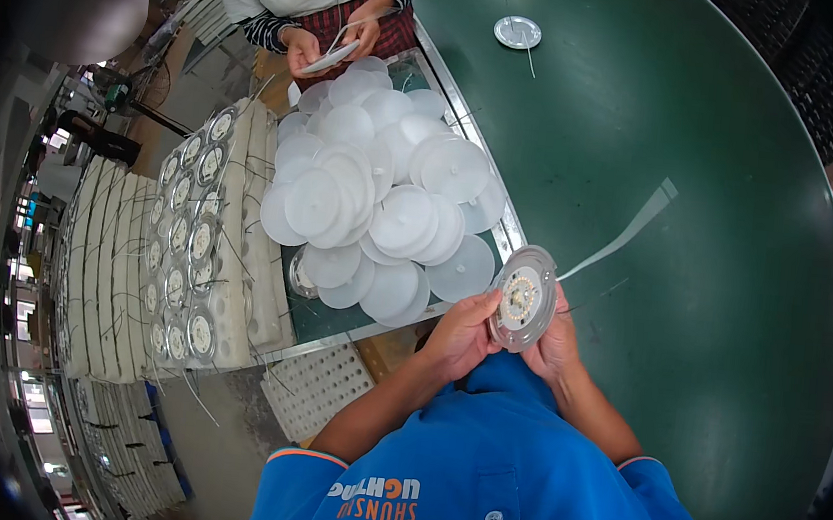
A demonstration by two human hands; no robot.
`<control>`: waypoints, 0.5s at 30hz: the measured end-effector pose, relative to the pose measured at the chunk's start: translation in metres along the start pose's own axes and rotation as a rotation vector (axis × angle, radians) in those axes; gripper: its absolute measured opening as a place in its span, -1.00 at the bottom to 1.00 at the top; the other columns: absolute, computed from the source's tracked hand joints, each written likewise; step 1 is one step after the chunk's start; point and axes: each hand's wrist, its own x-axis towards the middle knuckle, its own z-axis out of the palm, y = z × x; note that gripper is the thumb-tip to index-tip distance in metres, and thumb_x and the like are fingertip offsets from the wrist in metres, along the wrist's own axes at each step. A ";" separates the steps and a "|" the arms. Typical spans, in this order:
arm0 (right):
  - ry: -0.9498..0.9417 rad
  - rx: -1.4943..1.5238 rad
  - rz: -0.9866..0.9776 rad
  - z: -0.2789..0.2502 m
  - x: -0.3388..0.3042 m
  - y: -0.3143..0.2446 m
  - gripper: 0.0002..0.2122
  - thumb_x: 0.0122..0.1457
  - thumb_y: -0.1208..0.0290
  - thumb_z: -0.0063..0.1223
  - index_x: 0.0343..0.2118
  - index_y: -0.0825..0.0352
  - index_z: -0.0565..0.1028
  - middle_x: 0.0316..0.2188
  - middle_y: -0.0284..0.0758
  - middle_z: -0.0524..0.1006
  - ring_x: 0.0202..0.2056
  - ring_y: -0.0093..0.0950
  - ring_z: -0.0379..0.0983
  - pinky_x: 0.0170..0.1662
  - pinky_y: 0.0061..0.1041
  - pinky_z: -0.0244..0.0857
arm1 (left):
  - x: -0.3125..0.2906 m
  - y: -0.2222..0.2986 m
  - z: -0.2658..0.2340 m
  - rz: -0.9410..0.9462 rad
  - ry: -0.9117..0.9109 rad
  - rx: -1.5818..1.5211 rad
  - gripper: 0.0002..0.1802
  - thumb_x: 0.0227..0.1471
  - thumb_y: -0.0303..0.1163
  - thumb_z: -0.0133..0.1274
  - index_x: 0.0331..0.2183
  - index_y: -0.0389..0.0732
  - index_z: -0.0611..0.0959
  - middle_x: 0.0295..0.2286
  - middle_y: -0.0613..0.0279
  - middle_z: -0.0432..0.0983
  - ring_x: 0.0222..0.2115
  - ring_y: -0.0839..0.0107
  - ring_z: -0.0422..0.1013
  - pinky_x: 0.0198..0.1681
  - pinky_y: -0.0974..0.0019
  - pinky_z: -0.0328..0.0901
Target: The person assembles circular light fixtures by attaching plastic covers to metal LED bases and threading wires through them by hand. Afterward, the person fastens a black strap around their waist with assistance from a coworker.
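Between my two hands, a round LED lamp disc [520, 297] is held tilted up, with a clear rim and a ring of small yellowish LEDs on a white centre. My left hand [467, 338] grips its left and lower edge, the thumb on the rim. Around its right edge my right hand [556, 342] is closed, the fingers partly hidden behind it. A thin wire and a pale strip [627, 235] extend right from beside the disc; whether the strip is attached I cannot tell. Frosted round covers [405, 221] lie in a large overlapping heap to the left.
Green tabletop [689, 314] spans the right side, with another wired disc [518, 33] at the far end. A metal edge strip [510, 231] borders the heap. Left stand foam trays [227, 273] of wired lamp discs. Across the heap, a co-worker's hands [331, 49] hold a white disc.
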 end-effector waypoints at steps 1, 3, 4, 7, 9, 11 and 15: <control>0.019 -0.048 0.005 -0.008 0.002 0.001 -0.74 0.09 0.51 -0.01 -0.13 0.31 0.33 -0.25 -0.30 0.45 -0.25 -0.52 0.44 -0.19 -0.54 0.40 | 0.002 0.000 0.004 -0.013 0.044 -0.048 -0.67 0.15 -0.16 -0.23 -0.28 -0.22 0.46 -0.46 0.34 0.42 -0.53 0.63 0.30 -0.55 0.55 0.18; 0.046 -0.094 0.012 -0.013 0.005 0.004 -0.78 0.08 0.53 -0.01 -0.17 0.32 0.35 -0.27 -0.30 0.46 -0.26 -0.52 0.44 -0.19 -0.55 0.40 | 0.003 0.002 0.006 -0.033 0.052 -0.076 -0.67 0.15 -0.15 -0.23 -0.28 -0.21 0.46 -0.45 0.34 0.42 -0.53 0.63 0.30 -0.55 0.55 0.17; 0.078 -0.146 -0.024 -0.014 0.006 0.006 -0.80 0.08 0.54 -0.01 -0.20 0.34 0.36 -0.29 -0.29 0.47 -0.28 -0.53 0.45 -0.21 -0.55 0.41 | 0.004 0.003 0.005 -0.043 0.056 -0.103 -0.66 0.15 -0.14 -0.24 -0.28 -0.21 0.45 -0.45 0.33 0.41 -0.52 0.63 0.29 -0.55 0.55 0.17; 0.097 -0.241 -0.071 -0.018 0.010 0.009 -0.83 0.09 0.56 -0.03 -0.23 0.37 0.36 -0.31 -0.28 0.48 -0.31 -0.53 0.46 -0.26 -0.55 0.42 | 0.011 0.000 -0.016 -0.060 -0.117 -0.175 -0.65 0.17 -0.18 -0.27 -0.19 -0.26 0.41 -0.35 0.25 0.43 -0.41 0.56 0.38 -0.41 0.51 0.30; 0.084 -0.287 -0.080 -0.025 0.012 0.004 -0.84 0.09 0.57 -0.04 -0.24 0.39 0.36 -0.31 -0.27 0.48 -0.33 -0.54 0.46 -0.28 -0.55 0.43 | 0.015 0.004 -0.025 -0.092 -0.211 -0.127 -0.65 0.16 -0.17 -0.25 -0.21 -0.25 0.43 -0.35 0.25 0.43 -0.43 0.57 0.38 -0.43 0.53 0.28; -0.003 -0.353 -0.140 -0.032 0.014 -0.003 -0.84 0.12 0.56 -0.10 -0.22 0.40 0.37 -0.29 -0.24 0.48 -0.34 -0.49 0.47 -0.30 -0.53 0.44 | 0.022 0.017 -0.026 -0.179 -0.180 0.247 -0.68 0.13 -0.18 -0.19 -0.26 -0.24 0.46 -0.38 0.24 0.44 -0.49 0.54 0.38 -0.46 0.51 0.27; 0.155 0.123 -0.050 -0.027 0.016 -0.028 -0.73 0.16 0.34 -0.17 -0.15 0.38 0.38 -0.19 -0.16 0.45 -0.19 -0.34 0.43 -0.13 -0.34 0.37 | 0.085 0.087 -0.038 1.120 0.492 1.914 -0.71 -0.14 -0.39 0.08 -0.28 -0.20 0.48 -0.32 0.14 0.42 -0.34 0.22 0.36 -0.27 0.24 0.22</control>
